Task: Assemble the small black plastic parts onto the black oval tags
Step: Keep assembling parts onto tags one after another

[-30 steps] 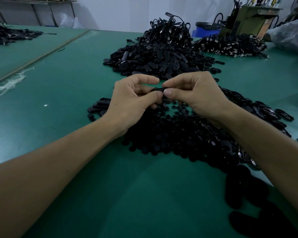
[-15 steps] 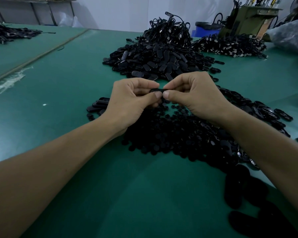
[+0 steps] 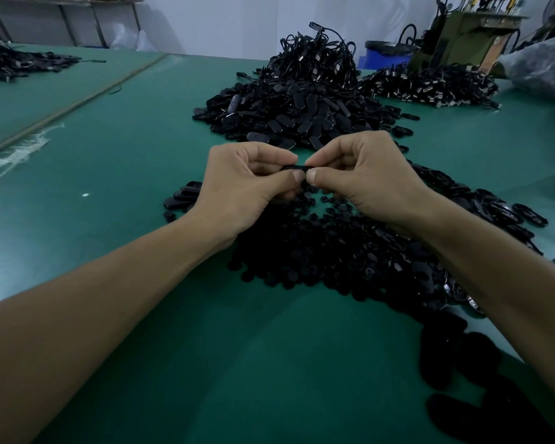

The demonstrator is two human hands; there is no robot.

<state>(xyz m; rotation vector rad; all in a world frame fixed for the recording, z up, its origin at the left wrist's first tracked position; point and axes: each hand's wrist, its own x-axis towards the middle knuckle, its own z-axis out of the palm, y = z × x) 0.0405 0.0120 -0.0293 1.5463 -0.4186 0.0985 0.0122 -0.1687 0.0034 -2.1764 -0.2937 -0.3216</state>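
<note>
A black oval tag is held flat between both hands above the table. My left hand pinches its left end with thumb and curled fingers. My right hand pinches its right end, thumb tip next to my left thumb. Whether a small part sits on the tag is hidden by the fingers. Under the hands lies a spread of small black plastic parts. A heap of black oval tags rises just beyond the hands.
The green table carries a few oval tags left of my left hand and more tags on the right. Corded pieces lie far right. A green machine and blue bin stand behind.
Both hands stay together on the same tag. The thumbs have shifted slightly closer along it; the piles have not moved.
</note>
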